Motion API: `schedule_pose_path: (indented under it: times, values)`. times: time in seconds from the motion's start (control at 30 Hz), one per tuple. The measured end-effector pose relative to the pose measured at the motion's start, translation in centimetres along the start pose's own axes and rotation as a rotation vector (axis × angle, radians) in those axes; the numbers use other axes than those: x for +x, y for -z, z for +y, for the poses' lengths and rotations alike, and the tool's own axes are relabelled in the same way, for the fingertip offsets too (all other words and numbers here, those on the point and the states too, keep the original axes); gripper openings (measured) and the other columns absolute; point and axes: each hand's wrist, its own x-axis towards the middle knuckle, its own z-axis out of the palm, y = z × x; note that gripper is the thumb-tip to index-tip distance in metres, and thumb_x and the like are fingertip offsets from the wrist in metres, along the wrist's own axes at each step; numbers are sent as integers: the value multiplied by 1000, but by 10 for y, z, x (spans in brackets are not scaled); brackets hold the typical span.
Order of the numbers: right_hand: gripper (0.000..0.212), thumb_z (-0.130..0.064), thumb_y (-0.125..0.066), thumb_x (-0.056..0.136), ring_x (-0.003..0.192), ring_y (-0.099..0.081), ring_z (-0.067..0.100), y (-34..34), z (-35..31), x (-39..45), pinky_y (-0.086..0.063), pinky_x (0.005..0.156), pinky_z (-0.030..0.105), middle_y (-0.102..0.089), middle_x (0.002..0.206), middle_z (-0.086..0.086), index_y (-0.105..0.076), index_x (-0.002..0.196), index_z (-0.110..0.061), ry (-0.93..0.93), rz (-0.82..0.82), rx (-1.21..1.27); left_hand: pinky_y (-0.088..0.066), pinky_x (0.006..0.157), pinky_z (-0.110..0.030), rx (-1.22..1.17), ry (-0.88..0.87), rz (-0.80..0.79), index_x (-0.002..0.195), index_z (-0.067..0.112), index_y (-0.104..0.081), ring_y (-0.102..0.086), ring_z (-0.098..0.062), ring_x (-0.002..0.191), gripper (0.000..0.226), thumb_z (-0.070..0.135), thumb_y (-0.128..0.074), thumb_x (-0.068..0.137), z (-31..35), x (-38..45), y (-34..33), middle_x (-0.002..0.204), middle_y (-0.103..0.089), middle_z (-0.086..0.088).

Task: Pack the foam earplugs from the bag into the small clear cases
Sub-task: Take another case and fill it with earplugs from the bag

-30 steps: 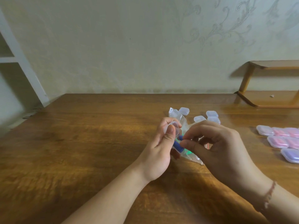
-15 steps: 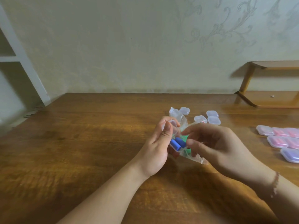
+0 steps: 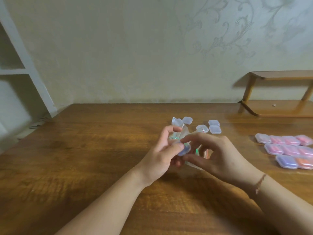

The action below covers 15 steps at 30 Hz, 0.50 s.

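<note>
1. The small clear case (image 3: 183, 150) with blue earplugs (image 3: 185, 148) inside sits between the two hands, above the worktop (image 3: 101, 150). The left hand (image 3: 163, 154) grips it, thumb pressed on top and fingers curled beneath.
2. The right hand (image 3: 218, 153) is touching or all but touching the case from its right side, forefinger reaching over the top and thumb below. The blur hides whether it pinches the case or only steadies it. Both hands are close together on the one case, so I judge the lid is being pressed down.
3. The blue earplugs seem to lie with their long axis across, pointing from one hand toward the other, though the shape is smeared.
4. The bag (image 3: 194, 156) lies under and just behind the hands, crumpled. A green earplug (image 3: 197, 151) and something reddish show through it beside the right fingers.
5. Beyond the hands, farther from the person, lie several empty cases (image 3: 214, 129), nearer the right hand than the left. One stands just past the left fingertips, by the bag's far end.
6. Well to the right of the right hand, rows of filled cases (image 3: 288, 146) sit touching one another, mostly pink inside, with one purple and one orange in the nearest row.
7. Judging by that, the task is well along, with a few cases left.
</note>
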Motion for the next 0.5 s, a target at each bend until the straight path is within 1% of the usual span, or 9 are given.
schedule_pose_path:
  times: [0.07,0.1,0.17,0.2,0.27,0.33,0.4,0.43,0.5]
  values:
    - [31,-19,-76,79,79,-66,-1,6,-1,1,-52,67,11,-71,85,-14,-67,107,-27,5,23,-13,-50,69,-24,-60,-28,43,125,29,-42,-62,-14,81,39,26,-57,89,4,-1,-5,93,-67,-6]
    - [31,-21,-74,79,81,-65,-3,9,0,1,-51,68,8,-71,87,-15,-67,108,-28,19,34,-36,-51,71,-23,-79,-39,69,124,27,-44,-67,-13,85,40,25,-60,88,7,0,-8,95,-70,-3]
    - [30,-29,-71,80,82,-64,-6,16,-4,-1,-49,68,5,-68,88,-19,-69,109,-24,37,45,-72,-55,78,-28,-55,-60,107,121,27,-46,-71,-18,99,38,27,-64,88,11,0,-16,101,-74,-1]
    - [33,-34,-68,79,82,-63,-7,21,-6,-5,-48,67,4,-65,88,-23,-69,110,-23,32,45,-85,-57,83,-32,-4,-72,115,120,28,-47,-71,-21,101,35,30,-66,90,14,0,-20,104,-74,-1]
    - [40,-46,-60,79,84,-61,-8,31,-8,-19,-48,67,4,-59,88,-30,-67,112,-25,3,52,-128,-58,89,-40,110,-75,79,118,25,-48,-72,-26,97,34,36,-64,89,18,2,-32,108,-74,-4]
    - [36,-49,-53,81,86,-60,-8,43,-5,-44,-48,68,4,-55,88,-33,-63,110,-30,-32,93,-196,-58,90,-43,175,-54,16,115,22,-51,-74,-25,93,38,41,-65,85,20,7,-51,109,-73,-5]
    - [25,-41,-55,84,81,-63,-7,55,3,-73,-52,66,9,-62,89,-27,-60,107,-32,-81,163,-263,-58,91,-41,210,-29,-29,112,23,-53,-74,-20,93,39,42,-69,82,18,15,-78,109,-73,-3]
    - [22,-36,-58,85,78,-65,-4,61,9,-87,-54,64,14,-67,90,-21,-60,106,-30,-109,205,-283,-58,91,-39,222,-23,-52,112,25,-54,-73,-18,94,37,41,-71,83,15,20,-92,107,-73,-1]
    - [19,-34,-60,86,75,-67,2,75,21,-112,-56,60,25,-72,89,-12,-63,103,-27,-175,289,-321,-58,91,-36,299,-21,-83,110,31,-55,-70,-13,97,34,39,-74,83,7,33,-122,105,-72,7]
